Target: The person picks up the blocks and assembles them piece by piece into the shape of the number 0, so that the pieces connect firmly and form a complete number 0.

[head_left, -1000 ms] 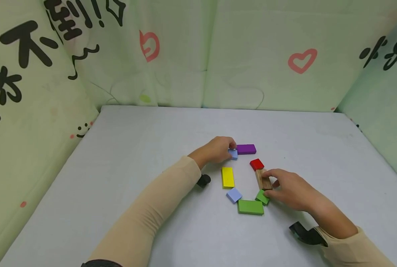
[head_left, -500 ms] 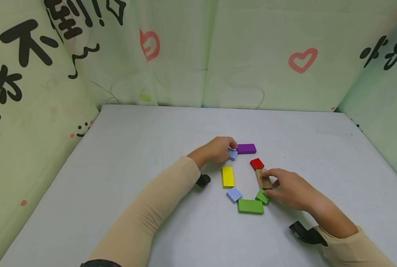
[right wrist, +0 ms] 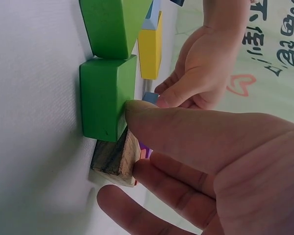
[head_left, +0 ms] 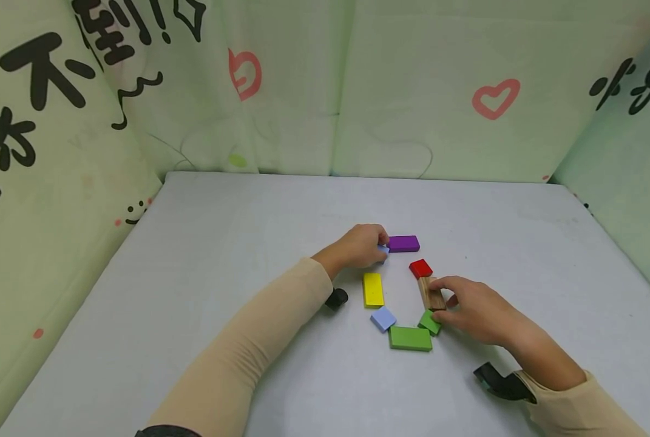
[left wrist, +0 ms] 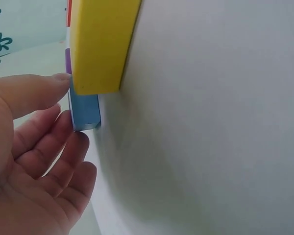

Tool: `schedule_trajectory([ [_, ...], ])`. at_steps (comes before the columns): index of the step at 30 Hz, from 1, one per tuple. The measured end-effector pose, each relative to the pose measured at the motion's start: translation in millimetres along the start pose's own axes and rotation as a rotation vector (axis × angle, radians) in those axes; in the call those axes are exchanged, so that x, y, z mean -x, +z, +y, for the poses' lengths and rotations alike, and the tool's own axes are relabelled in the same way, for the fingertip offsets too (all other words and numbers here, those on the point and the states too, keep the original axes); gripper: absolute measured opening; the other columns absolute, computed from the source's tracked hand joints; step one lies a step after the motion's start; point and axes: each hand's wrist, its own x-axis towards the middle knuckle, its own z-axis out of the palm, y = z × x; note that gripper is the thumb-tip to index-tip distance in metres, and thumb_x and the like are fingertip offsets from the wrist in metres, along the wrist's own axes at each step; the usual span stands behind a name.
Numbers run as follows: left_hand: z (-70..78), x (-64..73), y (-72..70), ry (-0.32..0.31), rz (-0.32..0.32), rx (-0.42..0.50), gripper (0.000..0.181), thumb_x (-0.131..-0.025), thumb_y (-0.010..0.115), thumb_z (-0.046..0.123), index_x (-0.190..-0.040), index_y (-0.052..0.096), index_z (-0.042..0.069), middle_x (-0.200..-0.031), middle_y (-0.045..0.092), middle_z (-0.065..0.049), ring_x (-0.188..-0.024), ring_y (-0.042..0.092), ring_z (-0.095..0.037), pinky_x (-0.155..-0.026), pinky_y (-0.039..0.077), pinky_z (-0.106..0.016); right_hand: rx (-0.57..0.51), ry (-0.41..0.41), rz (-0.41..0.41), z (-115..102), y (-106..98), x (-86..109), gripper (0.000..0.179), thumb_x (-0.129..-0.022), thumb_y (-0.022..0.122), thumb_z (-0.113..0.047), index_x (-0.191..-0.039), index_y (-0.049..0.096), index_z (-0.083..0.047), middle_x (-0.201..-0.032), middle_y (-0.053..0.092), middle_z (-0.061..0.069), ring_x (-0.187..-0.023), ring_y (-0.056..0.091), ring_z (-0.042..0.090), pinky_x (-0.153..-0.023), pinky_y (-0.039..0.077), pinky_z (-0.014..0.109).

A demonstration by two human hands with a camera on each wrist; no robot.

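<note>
My left hand point(head_left: 362, 246) pinches a small light-blue block point(left wrist: 85, 110) between thumb and fingertips, beside the left end of a purple block point(head_left: 403, 244). Most of the blue block is hidden in the head view. My right hand point(head_left: 480, 309) stays low at the right. Its thumb touches a small green block point(right wrist: 105, 98), and its other fingers reach over a brown wooden block point(head_left: 431, 294). A red block point(head_left: 420, 269) sits at the wooden block's far end. A longer green block point(head_left: 410, 338) lies by the small green one.
At the left of the ring stand a yellow block point(head_left: 373, 290) and a second light-blue block point(head_left: 383, 319). All the blocks lie on a white table point(head_left: 237, 243). Pale green printed curtains point(head_left: 412, 91) enclose its back and sides.
The small light-blue block has turned a little under my left hand. That hand has shifted slightly and now covers more of it. My right hand keeps its place.
</note>
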Motion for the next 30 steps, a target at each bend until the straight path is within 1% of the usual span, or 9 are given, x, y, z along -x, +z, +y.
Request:
schedule_trajectory([
  [7,0.9,-0.2,1.1,0.009,-0.011,-0.012,0.026,-0.098,0.068,0.019,-0.122,0.063,0.011,-0.113,0.062,0.001,-0.097,0.054,-0.014,-0.089,0.046,-0.023,-0.007,0.002,0.003,0.6,1.2,0.5,0.057,-0.086,0.079,-0.024,-0.133,0.057,-0.001,-0.122,0.061,0.020,-0.099,0.062,0.032,-0.075,0.054,0.044],
  [14,-1.0,1.1,0.2,0.028,-0.029,-0.015,0.024,-0.097,0.068,0.017,-0.120,0.064,0.011,-0.112,0.062,0.002,-0.098,0.054,-0.014,-0.092,0.045,-0.023,-0.001,0.002,0.008,0.8,1.3,0.7,0.057,-0.086,0.079,-0.024,-0.133,0.057,-0.001,-0.122,0.062,0.020,-0.099,0.062,0.032,-0.076,0.054,0.046],
  [23,-1.2,2.9,0.7,0.018,-0.040,-0.011,0.020,-0.096,0.069,0.017,-0.115,0.065,0.012,-0.106,0.061,0.003,-0.095,0.054,-0.015,-0.087,0.046,-0.022,-0.001,-0.003,0.008,1.3,1.6,0.0,0.056,-0.086,0.079,-0.024,-0.132,0.057,0.000,-0.122,0.062,0.021,-0.099,0.062,0.032,-0.077,0.054,0.047],
  [30,-1.0,4.1,0.6,0.001,-0.046,0.013,0.019,-0.096,0.069,0.017,-0.113,0.065,0.013,-0.103,0.061,0.003,-0.092,0.054,-0.014,-0.083,0.047,-0.021,0.006,-0.013,0.013,1.7,1.3,-0.1,0.056,-0.086,0.079,-0.024,-0.132,0.058,0.000,-0.121,0.062,0.021,-0.098,0.063,0.032,-0.077,0.054,0.047],
])
